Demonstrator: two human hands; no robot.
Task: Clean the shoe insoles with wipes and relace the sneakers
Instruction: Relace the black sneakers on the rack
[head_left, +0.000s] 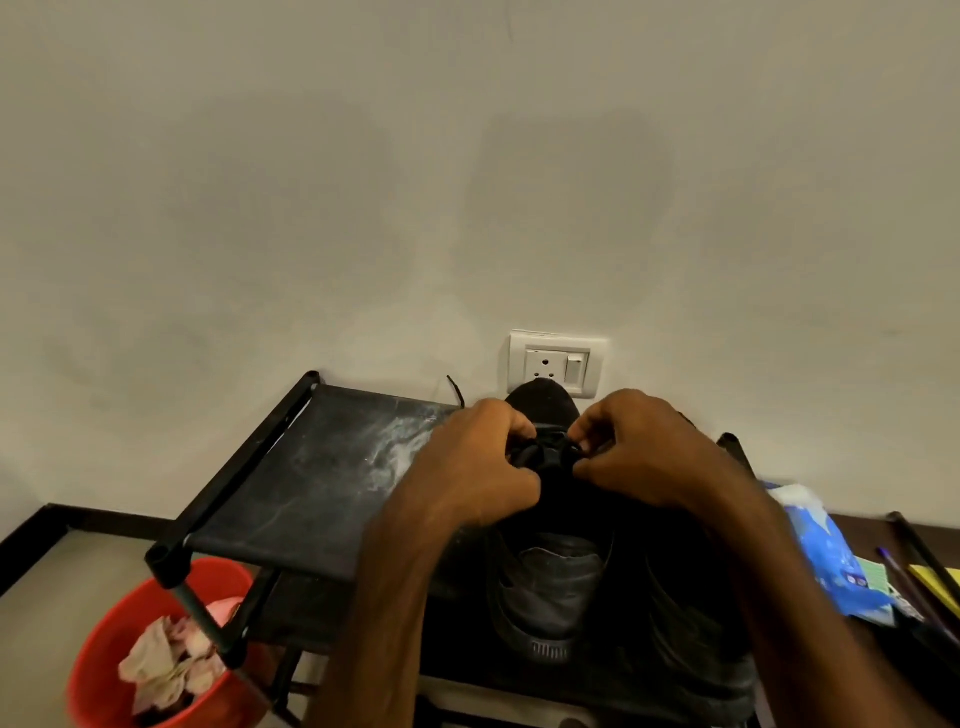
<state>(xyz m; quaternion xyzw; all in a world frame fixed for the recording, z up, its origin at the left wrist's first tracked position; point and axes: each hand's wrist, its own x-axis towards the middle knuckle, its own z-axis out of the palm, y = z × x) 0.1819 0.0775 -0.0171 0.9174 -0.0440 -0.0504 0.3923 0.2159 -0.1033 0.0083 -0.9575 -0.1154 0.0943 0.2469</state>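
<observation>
On the black rack, toe to the far wall, sits the sneaker; my left hand and right hand both have fingers curled, pinching the lace over the tongue. I'd pull both sides evenly, keeping the lace flat and untwisted.

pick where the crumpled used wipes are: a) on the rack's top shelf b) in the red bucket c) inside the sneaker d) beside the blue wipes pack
b: the crumpled wipes lie inside the red bucket on the floor at lower left.
</observation>
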